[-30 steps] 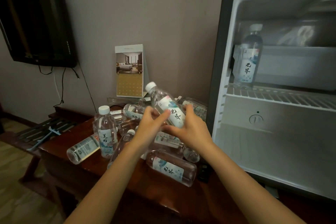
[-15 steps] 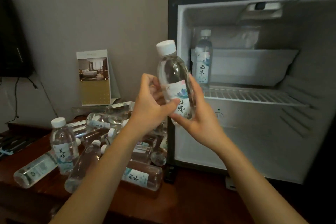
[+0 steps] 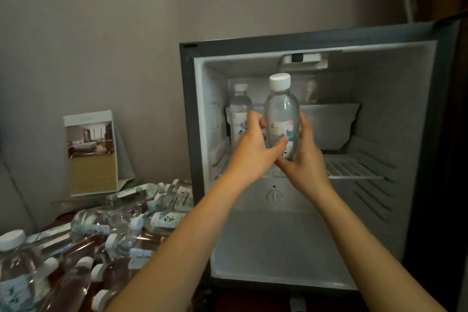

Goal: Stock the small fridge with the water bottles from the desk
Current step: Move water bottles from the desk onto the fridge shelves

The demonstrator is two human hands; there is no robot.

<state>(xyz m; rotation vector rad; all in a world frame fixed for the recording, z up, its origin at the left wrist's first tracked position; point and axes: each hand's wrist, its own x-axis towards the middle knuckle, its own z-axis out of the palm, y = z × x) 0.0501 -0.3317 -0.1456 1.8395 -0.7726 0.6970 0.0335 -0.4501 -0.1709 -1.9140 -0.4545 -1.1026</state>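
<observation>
A clear water bottle (image 3: 281, 111) with a white cap and a pale printed label stands upright in both my hands, in front of the open small fridge (image 3: 326, 43). My left hand (image 3: 253, 152) grips its left side and my right hand (image 3: 304, 157) grips its right side and base. It hangs just above the wire shelf (image 3: 352, 167). A second bottle (image 3: 239, 106) stands upright at the shelf's back left, partly hidden by my left hand. Several more bottles (image 3: 121, 230) lie in a heap on the dark wooden desk at the lower left.
The fridge's lower compartment (image 3: 278, 243) holds nothing, with a round dial on the ledge above it. A white drawer (image 3: 329, 124) sits at the shelf's back right. A standing card with a room photo (image 3: 91, 152) leans on the grey wall behind the heap.
Both hands lifted the bottle from the heap, turned it upright and carried it right into the fridge opening, up to shelf height. My view swung right toward the fridge.
</observation>
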